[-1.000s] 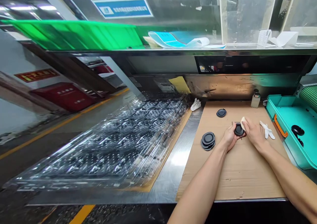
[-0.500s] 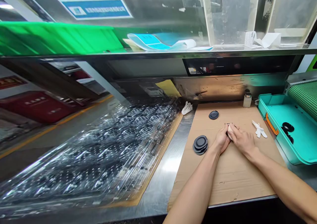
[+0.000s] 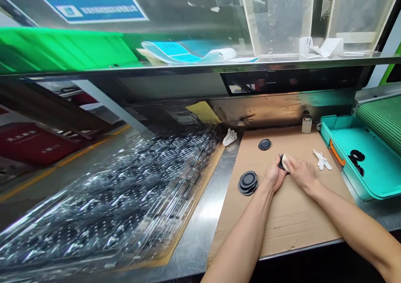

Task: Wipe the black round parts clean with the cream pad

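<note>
Over the cardboard sheet, my left hand is closed on a black round part. My right hand pinches a whitish cloth or pad against that part, and the two hands nearly touch. A small stack of black discs lies to the left of my left hand. Farther back on the cardboard is a single black disc. White finger cots or glove scraps lie to the right of my right hand.
A teal bin with black parts stands at the right, beside a green ribbed mat. A small bottle stands at the back. Clear plastic trays fill the left side. A metal shelf crosses above.
The camera view has shifted, so the scene sits slightly farther left. The black part between my hands shows more now, with the whitish cloth against its right side.
</note>
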A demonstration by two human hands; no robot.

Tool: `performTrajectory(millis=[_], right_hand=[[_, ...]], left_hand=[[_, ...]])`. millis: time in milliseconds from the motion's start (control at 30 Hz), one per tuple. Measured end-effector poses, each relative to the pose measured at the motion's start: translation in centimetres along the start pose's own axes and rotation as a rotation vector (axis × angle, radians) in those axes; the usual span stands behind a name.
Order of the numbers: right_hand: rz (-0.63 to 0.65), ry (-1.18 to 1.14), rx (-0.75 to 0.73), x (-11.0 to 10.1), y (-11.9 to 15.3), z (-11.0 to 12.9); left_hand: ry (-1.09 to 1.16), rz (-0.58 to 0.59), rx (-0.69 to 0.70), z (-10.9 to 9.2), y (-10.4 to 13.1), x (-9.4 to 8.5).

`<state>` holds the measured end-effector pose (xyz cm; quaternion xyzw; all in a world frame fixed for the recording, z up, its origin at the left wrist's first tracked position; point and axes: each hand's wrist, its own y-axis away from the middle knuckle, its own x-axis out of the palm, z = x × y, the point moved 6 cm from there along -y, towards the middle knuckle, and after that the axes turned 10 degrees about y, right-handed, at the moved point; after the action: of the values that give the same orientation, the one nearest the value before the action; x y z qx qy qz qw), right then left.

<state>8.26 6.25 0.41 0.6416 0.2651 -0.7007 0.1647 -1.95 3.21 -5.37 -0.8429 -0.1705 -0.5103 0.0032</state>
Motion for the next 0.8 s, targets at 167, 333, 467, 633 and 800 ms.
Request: performTrajectory(millis=[167, 333, 467, 633, 800], right_hand=[[-0.030, -0.058, -0.009, 0.5, 0.2, -0.2], [-0.184, 0.036, 0.038, -1.0, -0.3, -3.0], [-0.217, 0.155, 0.252, -2.1, -1.3, -7.8], [-0.155, -0.199, 0.010, -1.0, -2.3, -6.7], [-0.292, -0.471, -0.343, -1.2, -0.1, -0.7]], left_hand=[[-0.051, -0.009, 0.073, -0.4, 0.0, 0.0], [-0.084, -0.138, 0.381, -3.1, 0.6, -0.3], [-0.021, -0.142, 0.290, -3.3, 0.6, 0.1], [-0.001, -0.111, 0.209, -2.8, 0.7, 0.7], [0.005, -0.005, 0.190, -1.5, 0.7, 1.4]])
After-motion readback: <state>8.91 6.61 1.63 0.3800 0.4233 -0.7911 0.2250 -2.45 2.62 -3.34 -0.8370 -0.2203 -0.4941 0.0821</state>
